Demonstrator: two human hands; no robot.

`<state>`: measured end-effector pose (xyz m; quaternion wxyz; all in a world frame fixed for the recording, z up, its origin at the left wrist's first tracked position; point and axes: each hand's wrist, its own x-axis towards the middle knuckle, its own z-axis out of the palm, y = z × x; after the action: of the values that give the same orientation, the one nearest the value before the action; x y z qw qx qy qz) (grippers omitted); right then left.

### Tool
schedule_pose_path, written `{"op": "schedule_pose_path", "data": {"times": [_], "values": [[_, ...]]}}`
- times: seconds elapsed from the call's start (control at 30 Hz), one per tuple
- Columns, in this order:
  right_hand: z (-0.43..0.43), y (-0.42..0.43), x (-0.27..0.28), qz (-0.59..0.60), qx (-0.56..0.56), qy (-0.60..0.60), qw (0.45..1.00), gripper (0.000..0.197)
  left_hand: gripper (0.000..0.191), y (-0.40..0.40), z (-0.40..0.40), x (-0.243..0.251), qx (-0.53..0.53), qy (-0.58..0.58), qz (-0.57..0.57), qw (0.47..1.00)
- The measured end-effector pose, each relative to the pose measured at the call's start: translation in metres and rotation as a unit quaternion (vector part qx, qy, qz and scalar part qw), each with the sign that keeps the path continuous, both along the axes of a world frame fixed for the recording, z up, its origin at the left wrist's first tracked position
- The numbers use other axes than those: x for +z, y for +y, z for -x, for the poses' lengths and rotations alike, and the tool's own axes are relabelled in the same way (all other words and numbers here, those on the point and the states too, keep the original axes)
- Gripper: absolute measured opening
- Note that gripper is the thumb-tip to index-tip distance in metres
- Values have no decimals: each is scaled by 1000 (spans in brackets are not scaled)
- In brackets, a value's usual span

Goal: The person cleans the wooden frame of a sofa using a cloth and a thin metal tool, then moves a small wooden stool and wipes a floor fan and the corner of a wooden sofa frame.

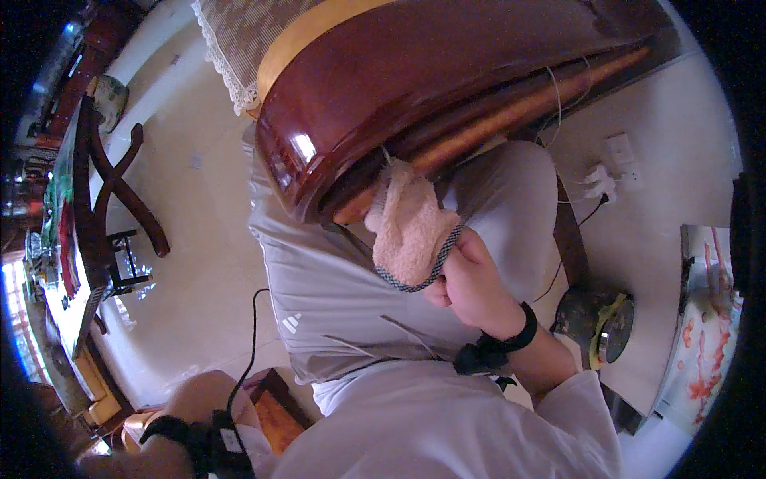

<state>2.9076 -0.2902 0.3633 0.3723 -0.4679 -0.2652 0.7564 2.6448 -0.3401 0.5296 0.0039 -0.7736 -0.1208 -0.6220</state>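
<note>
My right hand (476, 284) grips the dark-checked edge of a pink terry cloth (413, 233), with the fingers closed on it. The cloth lies against the underside of a glossy dark-red lacquered wooden piece (359, 102), beside a lighter brown rounded rail (497, 126). A thin hanging loop shows at the cloth's top corner. Low at the left rim, my left hand (114, 462) is dim and partly cut off, so its fingers cannot be made out. My lap in grey trousers (323, 263) is below the wooden piece.
A lace-edged cover (233, 54) lies past the wooden piece. A table with crossed dark legs (114, 173) stands left. At right are plugs (601, 182) at a wall socket and a dark round container (589, 320). A black cable (254, 323) runs by my left arm.
</note>
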Motion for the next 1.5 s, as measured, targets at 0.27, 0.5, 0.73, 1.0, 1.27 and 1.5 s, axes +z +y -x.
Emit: {"op": "schedule_pose_path", "data": {"times": [0.27,0.5,0.73,1.0,1.27,1.5], "values": [[1,14,10,39,-4,9,999,17,7,49,-54,-115,196,24,576,793],[0,15,-7,-116,146,-147,971,11,30,67,-92,-160,169,-74,622,761],[-2,1,-4,-88,74,-107,988,11,27,70,-93,-156,93,-120,661,735],[-24,-11,7,-282,119,-234,923,13,11,58,-99,-139,176,29,626,759],[-56,-32,13,-264,179,-314,894,11,27,42,-92,-101,51,-156,652,740],[-55,-38,22,-253,82,-320,909,13,46,28,-67,-97,-11,5,666,746]]}}
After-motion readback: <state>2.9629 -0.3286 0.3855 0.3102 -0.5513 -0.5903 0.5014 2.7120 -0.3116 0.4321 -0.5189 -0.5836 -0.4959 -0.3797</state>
